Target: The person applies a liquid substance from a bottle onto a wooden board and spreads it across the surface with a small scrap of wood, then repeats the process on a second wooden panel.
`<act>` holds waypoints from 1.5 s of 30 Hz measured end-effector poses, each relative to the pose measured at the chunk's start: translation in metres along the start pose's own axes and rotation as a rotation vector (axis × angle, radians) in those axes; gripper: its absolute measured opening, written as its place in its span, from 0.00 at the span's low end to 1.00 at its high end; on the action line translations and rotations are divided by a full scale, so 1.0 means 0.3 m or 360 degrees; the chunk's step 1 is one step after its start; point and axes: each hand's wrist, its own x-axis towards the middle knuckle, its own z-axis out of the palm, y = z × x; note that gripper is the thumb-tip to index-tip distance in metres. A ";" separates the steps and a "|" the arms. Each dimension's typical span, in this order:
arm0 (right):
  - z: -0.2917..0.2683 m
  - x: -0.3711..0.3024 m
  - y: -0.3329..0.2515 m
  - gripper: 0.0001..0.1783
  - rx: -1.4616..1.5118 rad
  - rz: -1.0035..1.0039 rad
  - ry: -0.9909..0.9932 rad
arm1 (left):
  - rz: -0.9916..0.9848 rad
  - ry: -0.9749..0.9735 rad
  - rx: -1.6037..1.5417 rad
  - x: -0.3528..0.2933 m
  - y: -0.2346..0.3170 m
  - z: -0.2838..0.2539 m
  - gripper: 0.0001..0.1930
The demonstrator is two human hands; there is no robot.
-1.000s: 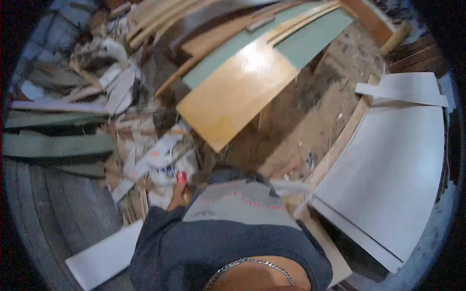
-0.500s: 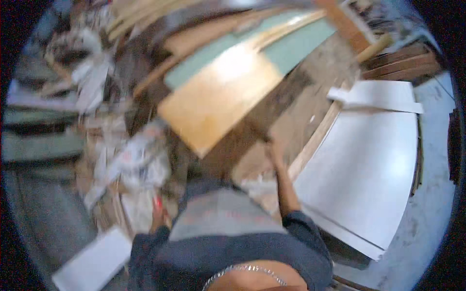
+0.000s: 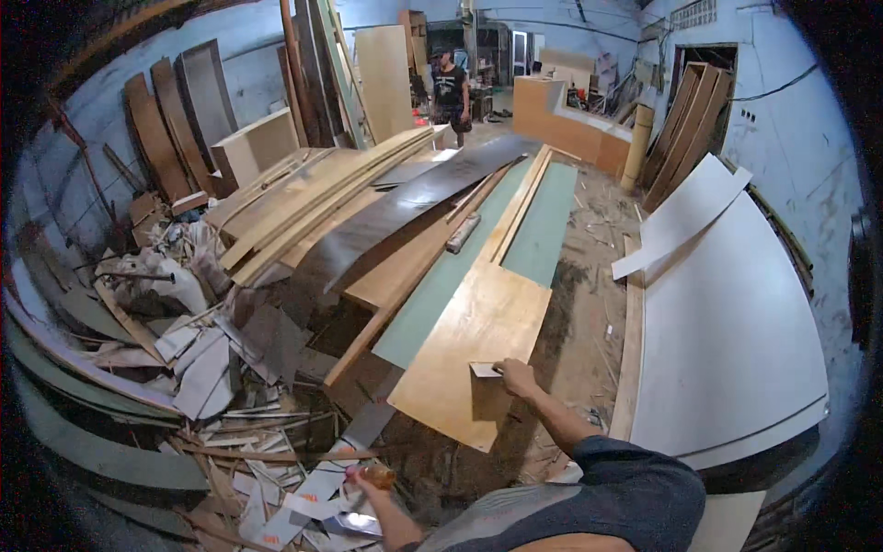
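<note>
My right hand (image 3: pixel 518 377) is closed on a small flat pale piece (image 3: pixel 485 370), perhaps a spreader, over the near part of a light plywood panel (image 3: pixel 469 317). A dark shadow falls on the wood just below it; I cannot tell whether the piece touches. Down at my left side, my left hand (image 3: pixel 368 489) is closed around what looks like a small bottle of amber liquid (image 3: pixel 381 476) with a reddish cap. The plywood panel lies on a long green board (image 3: pixel 428 308), beside narrow wooden strips (image 3: pixel 521 207).
White sheets (image 3: pixel 736 322) lean at the right. Wood and laminate scraps (image 3: pixel 207 377) are heaped at the left. A dark glossy sheet (image 3: pixel 414 202) and stacked planks (image 3: pixel 340 198) lie beyond the green board. Another person (image 3: pixel 451 92) stands at the back.
My view has swung up and steadied, bringing the far room into sight. My right hand, earlier beside the panel's edge, is now over the panel. My left hand remains low at my side.
</note>
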 end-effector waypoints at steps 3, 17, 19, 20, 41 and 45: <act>0.047 -0.003 0.078 0.15 0.0012 0.0092 0.0074 | -0.0184 -0.0433 -0.0004 -0.221 -0.060 0.326 0.14; 0.024 0.092 0.058 0.28 -0.0028 0.0074 -0.0308 | -0.0647 -0.0826 -0.0431 -0.212 -0.289 0.397 0.31; 0.025 0.031 0.064 0.28 0.0039 0.0151 -0.0452 | -0.0953 -0.0765 -0.0482 -0.274 -0.278 0.435 0.34; 0.028 0.015 0.067 0.28 0.0099 0.0191 -0.0520 | -0.0885 -0.0770 -0.0454 -0.287 -0.285 0.449 0.34; -0.045 -0.065 -0.139 0.23 -0.0090 -0.1140 -0.0451 | -0.0249 -0.0900 -0.0456 -0.368 -0.316 0.433 0.36; 0.020 -0.042 -0.127 0.20 -0.0380 -0.1230 -0.0632 | -0.0260 -0.1078 -0.0355 -0.346 -0.330 0.472 0.34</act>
